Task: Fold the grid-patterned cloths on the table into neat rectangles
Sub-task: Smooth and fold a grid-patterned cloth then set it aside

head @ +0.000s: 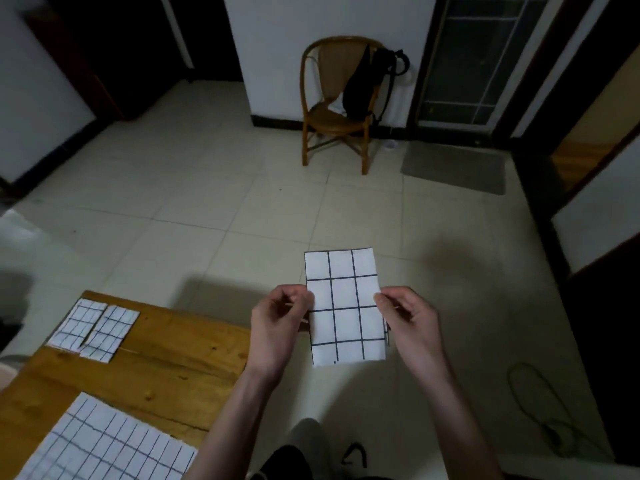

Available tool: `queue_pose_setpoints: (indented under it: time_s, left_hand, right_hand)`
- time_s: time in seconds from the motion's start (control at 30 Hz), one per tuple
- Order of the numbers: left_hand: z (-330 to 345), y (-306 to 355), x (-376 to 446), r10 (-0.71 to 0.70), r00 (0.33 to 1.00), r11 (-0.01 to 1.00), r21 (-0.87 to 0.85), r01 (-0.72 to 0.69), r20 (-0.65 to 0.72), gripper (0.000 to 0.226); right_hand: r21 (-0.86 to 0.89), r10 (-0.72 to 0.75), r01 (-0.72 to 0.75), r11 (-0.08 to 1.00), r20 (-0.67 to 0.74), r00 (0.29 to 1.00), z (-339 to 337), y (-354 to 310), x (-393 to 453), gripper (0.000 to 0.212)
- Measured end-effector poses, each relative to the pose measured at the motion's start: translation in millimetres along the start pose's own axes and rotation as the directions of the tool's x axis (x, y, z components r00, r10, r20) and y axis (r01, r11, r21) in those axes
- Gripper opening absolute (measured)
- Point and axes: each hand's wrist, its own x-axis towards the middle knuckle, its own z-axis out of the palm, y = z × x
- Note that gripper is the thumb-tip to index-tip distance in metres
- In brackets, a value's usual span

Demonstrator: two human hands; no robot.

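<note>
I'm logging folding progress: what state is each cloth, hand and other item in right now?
Held cloth: folded, off the table.
Left hand: pinching its left edge.
Right hand: pinching its right edge.
Folded cloths: two, on the table's far corner.
Large cloth: spread flat, unfolded.
Backpack: on chair.

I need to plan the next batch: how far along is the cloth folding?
Done: two folded white grid cloths lie on the wooden table. In hand: left hand and right hand pinch a folded grid rectangle in the air. Left: one flat grid cloth.
</note>
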Motion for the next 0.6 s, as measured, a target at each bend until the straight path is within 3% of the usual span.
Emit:
queue_pose_setpoints:
  time_s: [0.6]
  left_hand:
    - [-10.0, 34.0, 190.2, 0.016, 0.981, 0.995, -0.09, -0.034, -0.193, 0.011]
  right_hand:
    - [-0.107, -0.009, 0.036, 0.994, 0.24, 0.971, 104.8, -22.3, 221.7, 0.011]
